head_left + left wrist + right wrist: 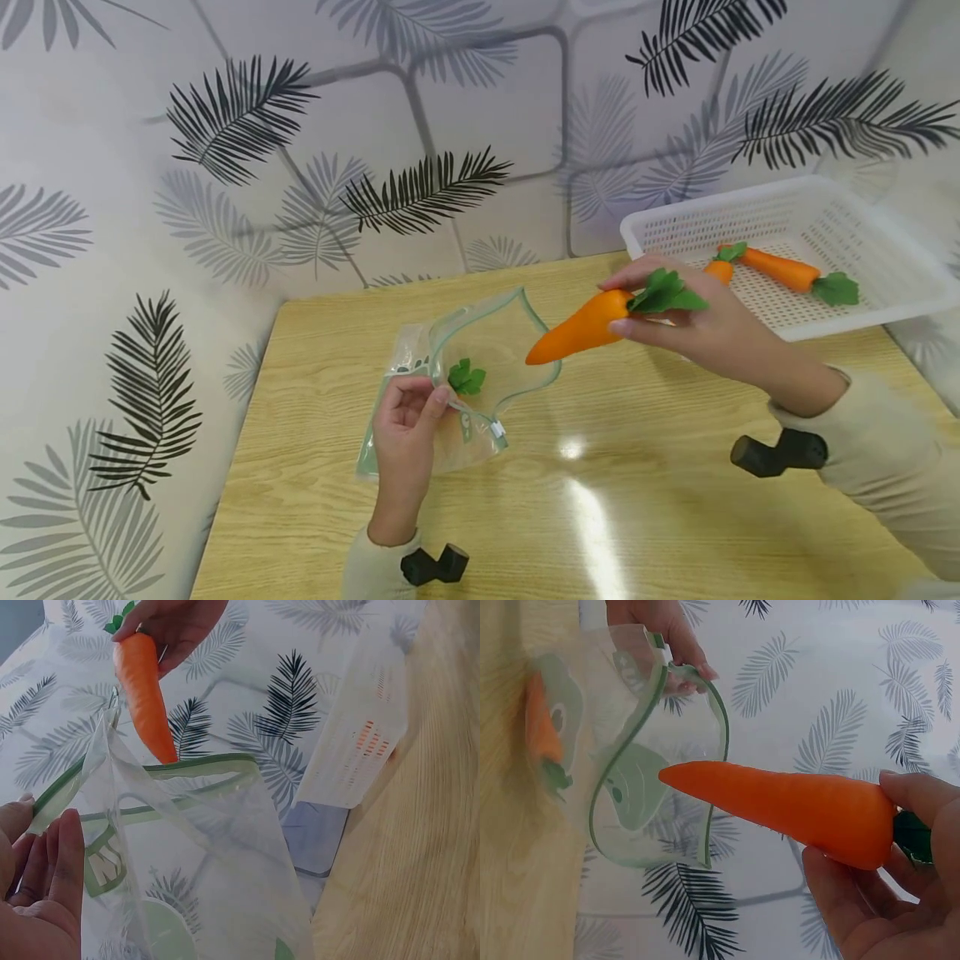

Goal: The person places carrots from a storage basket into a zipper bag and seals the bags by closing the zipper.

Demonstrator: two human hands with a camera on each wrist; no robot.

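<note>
A clear zip bag (517,325) with green edging gapes wide above the table, its white slider at the near corner. My left hand (408,425) pinches the bag's rim between thumb and fingers. In my right hand (697,333) is an orange toy carrot (581,329), gripped at its thick leafy end. The carrot's tip points left, at the bag's mouth (656,750). Inside the bag lies another carrot (544,724), whose green leaves (467,377) show in the head view.
A white perforated basket (870,321) stands at the back right, with more carrots (780,268) in it. The wooden table (300,500) meets a leaf-patterned wall covering (487,117) at the back. Under the open bag lies further flat plastic packaging (408,342).
</note>
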